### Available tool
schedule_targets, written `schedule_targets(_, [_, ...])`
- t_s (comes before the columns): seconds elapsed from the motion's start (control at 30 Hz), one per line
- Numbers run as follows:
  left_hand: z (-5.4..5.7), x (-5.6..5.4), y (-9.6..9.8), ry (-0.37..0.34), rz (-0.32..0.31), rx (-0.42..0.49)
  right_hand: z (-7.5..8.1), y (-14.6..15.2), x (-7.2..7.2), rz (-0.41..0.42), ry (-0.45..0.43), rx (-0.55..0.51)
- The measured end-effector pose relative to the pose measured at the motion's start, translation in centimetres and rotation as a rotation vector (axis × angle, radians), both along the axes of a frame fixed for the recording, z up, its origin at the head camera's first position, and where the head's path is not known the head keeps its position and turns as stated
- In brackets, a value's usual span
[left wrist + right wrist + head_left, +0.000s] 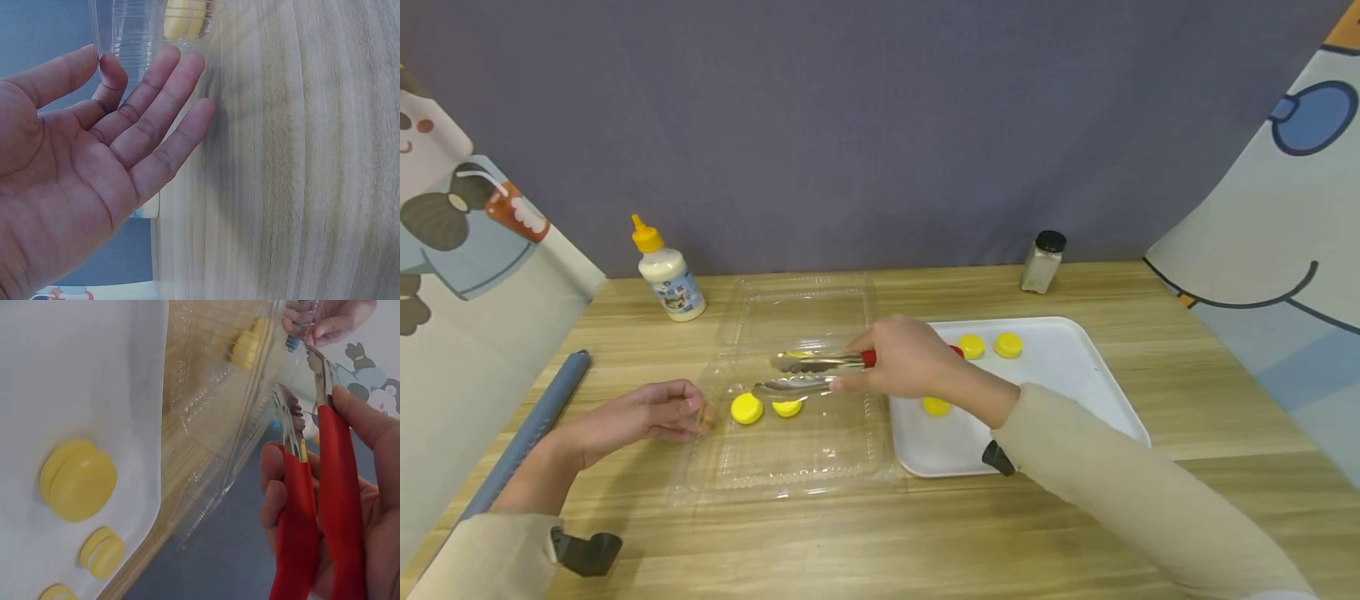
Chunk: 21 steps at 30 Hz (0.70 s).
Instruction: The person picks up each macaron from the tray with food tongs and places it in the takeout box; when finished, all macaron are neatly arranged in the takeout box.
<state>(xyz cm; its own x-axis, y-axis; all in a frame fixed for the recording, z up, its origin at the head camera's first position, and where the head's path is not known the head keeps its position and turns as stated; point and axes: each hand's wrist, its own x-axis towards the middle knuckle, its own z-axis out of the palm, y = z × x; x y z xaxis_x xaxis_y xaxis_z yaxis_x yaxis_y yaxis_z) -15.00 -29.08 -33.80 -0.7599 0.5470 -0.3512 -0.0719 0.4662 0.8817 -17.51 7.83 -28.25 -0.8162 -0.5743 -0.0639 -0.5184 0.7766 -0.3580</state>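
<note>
Three macarons (1008, 345) sit on one tray (1045, 396); right hand (908, 358) grips tongs (823, 362), left hand (655, 411) pinches one container (805, 467).

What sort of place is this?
Perhaps a small staged tabletop set rather than a working kitchen: a plain greyish backdrop, cartoon-printed side panels, and a wood-grain table bearing a white tray of yellow macaron-like pieces.

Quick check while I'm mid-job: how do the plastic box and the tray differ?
The plastic box is clear, with wood showing through; the tray is solid white. The plastic box has a lid folded open, while the tray shows none. The left hand pinches the plastic box's edge; no hand grips the tray. Both rest on the table and hold yellow cookies.
</note>
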Motion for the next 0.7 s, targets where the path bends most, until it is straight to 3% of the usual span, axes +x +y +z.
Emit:
schedule_targets(0.37, [0.1,0.1,0.1,-0.007,0.004,-0.003,0.9,3.8,0.0,-0.032,-0.040,-0.161])
schedule_targets(0.7, [0.2,0.2,0.2,-0.017,0.020,-0.023,1.1,8.1,0.0,-0.078,-0.050,-0.199])
